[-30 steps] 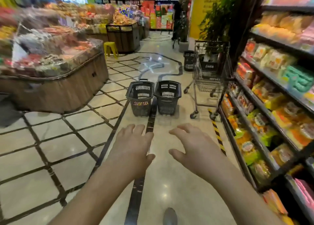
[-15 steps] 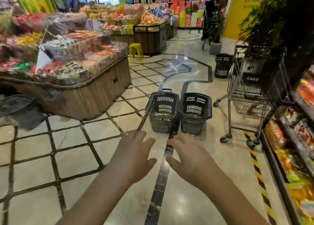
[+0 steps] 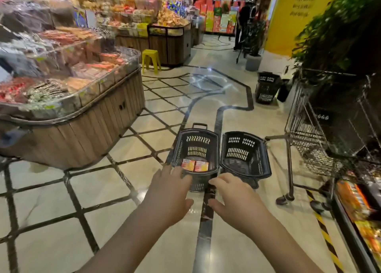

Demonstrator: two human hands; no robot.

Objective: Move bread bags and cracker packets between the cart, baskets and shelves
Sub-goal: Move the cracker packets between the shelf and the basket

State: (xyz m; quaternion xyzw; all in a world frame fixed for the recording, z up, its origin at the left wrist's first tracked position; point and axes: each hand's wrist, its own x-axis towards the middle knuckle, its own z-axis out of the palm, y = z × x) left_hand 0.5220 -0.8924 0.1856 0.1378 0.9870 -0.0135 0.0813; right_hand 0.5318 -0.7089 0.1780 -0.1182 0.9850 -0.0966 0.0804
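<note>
Head view: left hand (image 3: 169, 192) and right hand (image 3: 237, 198) reach out empty, fingers spread (touching the rim or not, I can't tell), two cracker packets (image 3: 194, 165) lying just beyond the left fingertips inside the basket (image 3: 196, 142), so next likely comes dipping in and pinching one.

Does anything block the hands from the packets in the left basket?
Nothing visible. The left hand and right hand hover empty at the near rim of the basket; its top is open and the orange packets lie uncovered on its bottom.
</note>
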